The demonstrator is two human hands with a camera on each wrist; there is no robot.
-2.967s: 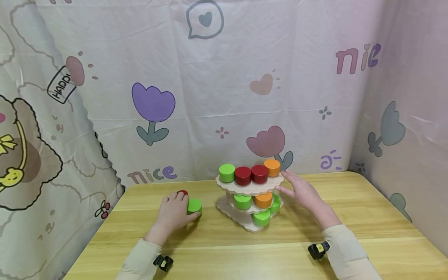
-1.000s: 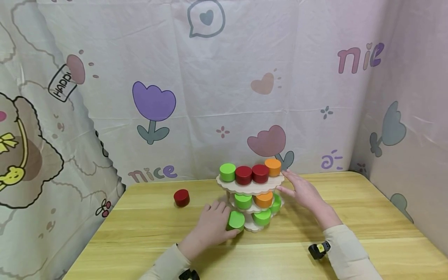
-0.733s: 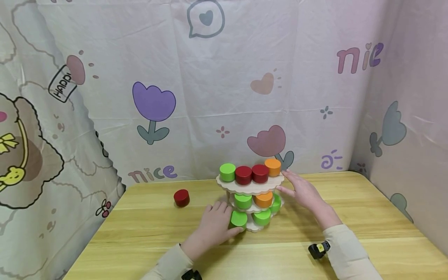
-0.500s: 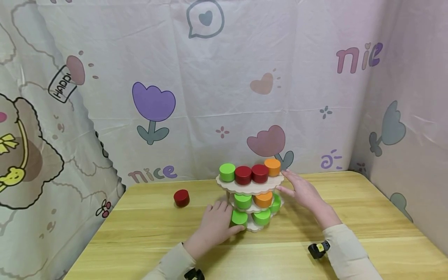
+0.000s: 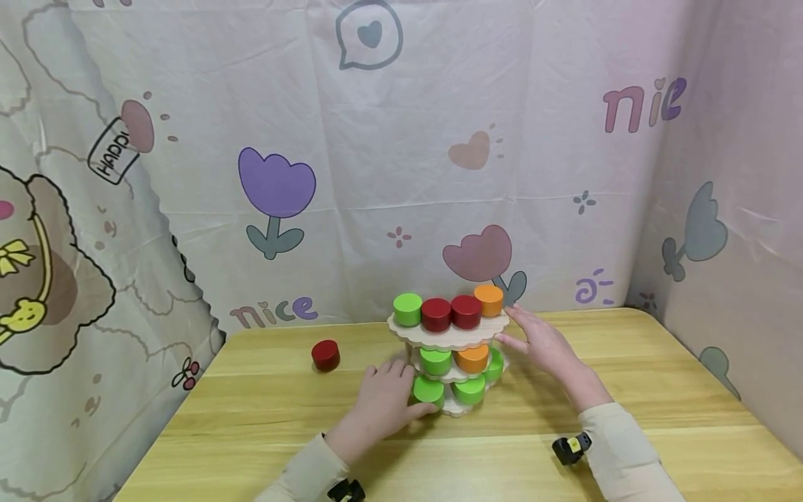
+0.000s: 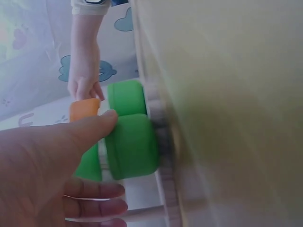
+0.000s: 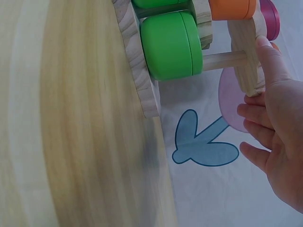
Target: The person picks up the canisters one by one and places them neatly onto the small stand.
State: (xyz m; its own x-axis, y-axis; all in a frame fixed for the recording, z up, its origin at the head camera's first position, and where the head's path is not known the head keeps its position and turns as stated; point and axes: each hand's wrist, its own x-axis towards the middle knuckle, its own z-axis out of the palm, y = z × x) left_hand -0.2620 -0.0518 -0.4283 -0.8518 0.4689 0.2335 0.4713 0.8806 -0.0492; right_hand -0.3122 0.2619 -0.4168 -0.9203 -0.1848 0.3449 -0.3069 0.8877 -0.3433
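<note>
A tiered wooden stand (image 5: 448,340) with scalloped tiers bears green, red and orange cylindrical blocks. At the left of its bottom tier sits a green block (image 5: 429,390), held by my left hand (image 5: 384,401). The left wrist view has my thumb at one side of that green block (image 6: 132,146) and my fingers at the opposite side, partly hidden. My right hand (image 5: 544,345) rests against the right rim of the top tier, thumb and fingers spread. The right wrist view shows that thumb at the wooden rim (image 7: 245,56), near a post.
A loose red block (image 5: 325,355) lies on the wooden table (image 5: 251,418), left of the stand. Two red blocks (image 5: 452,313) stand between a green and an orange one on the top tier. Behind the table hangs a printed cloth (image 5: 376,160).
My left hand has carried the green block from beside the loose red block rightward onto the bottom tier. During the last half second the block has kept its place. My right hand has stayed put.
</note>
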